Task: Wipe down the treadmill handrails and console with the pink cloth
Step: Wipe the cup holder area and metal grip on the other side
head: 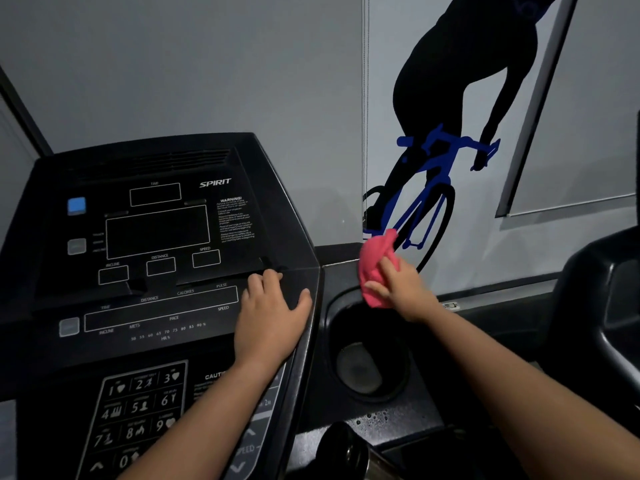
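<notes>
Dim indoor light, soft & even, no hard shadows. Grey wall (207, 64) in upper half of frame is brightest. Black console (52, 188) at left-centre v. dark; white print sharp mid-panel, softer twd bottom edge. Faint sheen along its right edge. The cup well (363, 368) lower centre nearly black. Slight motion blur on pink cloth (375, 268), centre-right. Wide-angle bend: straight lines bow at left & right edges.

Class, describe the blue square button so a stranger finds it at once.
Start at the black treadmill console marked SPIRIT. Left of its display windows sits the blue square button, the only coloured one; below it is a grey square button.
</notes>
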A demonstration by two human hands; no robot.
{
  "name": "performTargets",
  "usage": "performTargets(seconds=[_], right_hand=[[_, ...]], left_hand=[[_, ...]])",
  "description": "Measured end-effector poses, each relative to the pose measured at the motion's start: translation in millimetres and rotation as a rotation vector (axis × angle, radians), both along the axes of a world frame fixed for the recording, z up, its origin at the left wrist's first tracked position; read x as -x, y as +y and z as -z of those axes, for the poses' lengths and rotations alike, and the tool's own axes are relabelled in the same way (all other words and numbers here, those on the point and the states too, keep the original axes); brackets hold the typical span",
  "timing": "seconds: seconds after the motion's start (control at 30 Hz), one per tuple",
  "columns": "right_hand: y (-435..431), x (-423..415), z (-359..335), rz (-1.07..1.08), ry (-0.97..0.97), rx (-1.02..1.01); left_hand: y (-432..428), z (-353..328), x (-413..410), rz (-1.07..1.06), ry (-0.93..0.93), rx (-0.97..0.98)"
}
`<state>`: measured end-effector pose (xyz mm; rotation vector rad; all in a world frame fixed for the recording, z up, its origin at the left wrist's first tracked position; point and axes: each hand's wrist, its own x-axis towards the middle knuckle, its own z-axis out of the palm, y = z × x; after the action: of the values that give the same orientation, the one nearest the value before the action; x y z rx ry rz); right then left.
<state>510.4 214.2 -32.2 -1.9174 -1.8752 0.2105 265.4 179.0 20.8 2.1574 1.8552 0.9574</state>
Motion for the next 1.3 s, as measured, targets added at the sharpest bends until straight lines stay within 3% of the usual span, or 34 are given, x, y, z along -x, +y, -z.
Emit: performTargets(seconds=[0.07, 0.2, 0.37, 0.57, 0.7, 0.77, 0.9, 1.03, 1.17, 1.3], right_hand=[[-6, -13, 8, 0.039, 0.134, 0.039], [-9, -17, 9, 0.05, 0.171, 0.078], [6, 5, -10, 0.069, 0.005, -0.011], [21, 54, -22, -0.069, -0.323, -0.043], [20, 46, -19, -0.159, -0.343, -0.081], [18, 29, -17, -0.175, -0.281, -0.096], [4, 0, -6, -0.097, 0.089, -0.035], [-5, -15, -2, -0.058, 0.197, 0.01], [-6, 4, -1, 0.066, -0.182, -0.224], [-9, 35, 4, -0.127, -0.362, -0.4]], left_hand=[[0, 1, 0, 0.0, 0.004, -0.009], [0, 2, -2, -0.017, 0.03, -0.029], [3, -1, -7, -0.016, 0.052, -0.027], [2, -1, -8, -0.043, 0.051, -0.018], [-1, 1, -5, -0.035, 0.032, -0.02], [-2, 1, -3, -0.02, 0.02, -0.009], [-2, 2, -1, -0.009, 0.017, -0.011], [1, 1, -4, -0.023, 0.023, -0.011], [3, -1, -7, -0.027, 0.048, -0.012], [3, -1, -7, -0.033, 0.051, -0.013]])
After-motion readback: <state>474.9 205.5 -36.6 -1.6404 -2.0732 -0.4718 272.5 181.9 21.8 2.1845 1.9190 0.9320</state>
